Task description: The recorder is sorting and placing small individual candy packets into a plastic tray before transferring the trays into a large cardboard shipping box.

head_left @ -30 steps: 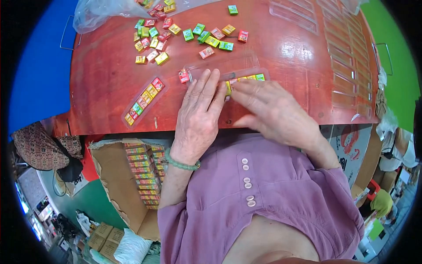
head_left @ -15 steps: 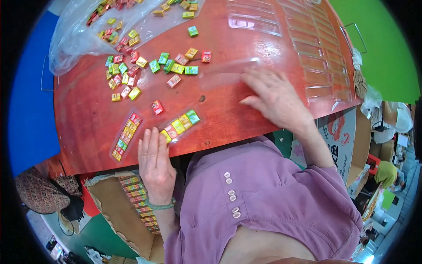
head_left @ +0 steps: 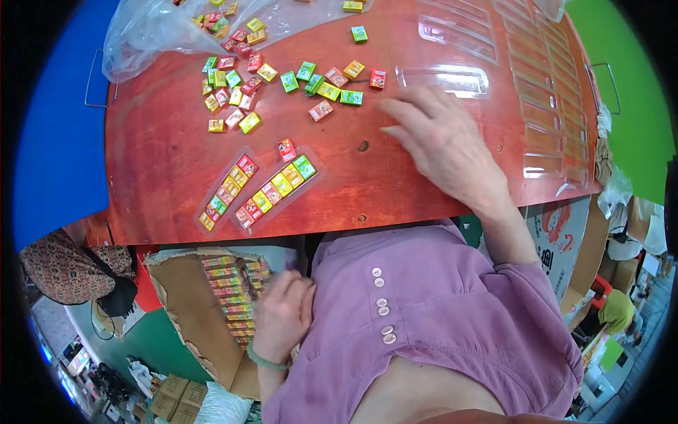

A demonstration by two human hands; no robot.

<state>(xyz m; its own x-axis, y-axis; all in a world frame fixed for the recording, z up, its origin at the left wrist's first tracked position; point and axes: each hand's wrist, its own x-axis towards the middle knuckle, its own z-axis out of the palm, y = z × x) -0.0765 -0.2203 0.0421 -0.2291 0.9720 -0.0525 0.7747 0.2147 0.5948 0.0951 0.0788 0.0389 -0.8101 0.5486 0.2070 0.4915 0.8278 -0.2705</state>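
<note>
My left hand (head_left: 281, 318), blurred with fingers curled, is below the table edge beside my shirt, over an open cardboard box (head_left: 185, 304). Whether it holds anything is unclear. My right hand (head_left: 448, 145) hovers above the red table, its fingers apart and nothing visible in them. Just beyond its fingertips lies an unfilled clear plastic tray (head_left: 445, 80). Two clear strip trays, a left one (head_left: 227, 191) and a right one (head_left: 275, 192), lie near the front edge, each filled with a row of small coloured boxes. A loose red box (head_left: 286, 150) touches or nearly touches the right strip's upper end.
Loose red, yellow and green boxes (head_left: 328, 90) are scattered across the table's middle and left. A clear plastic bag (head_left: 152, 35) with more lies at the far left. Clear trays (head_left: 544, 92) cover the right side. Rows of filled strips (head_left: 233, 300) sit inside the cardboard box.
My left hand has left the right strip and dropped below the table edge, uncovering that strip. My right hand has drawn back from the clear tray. The whole view has shifted.
</note>
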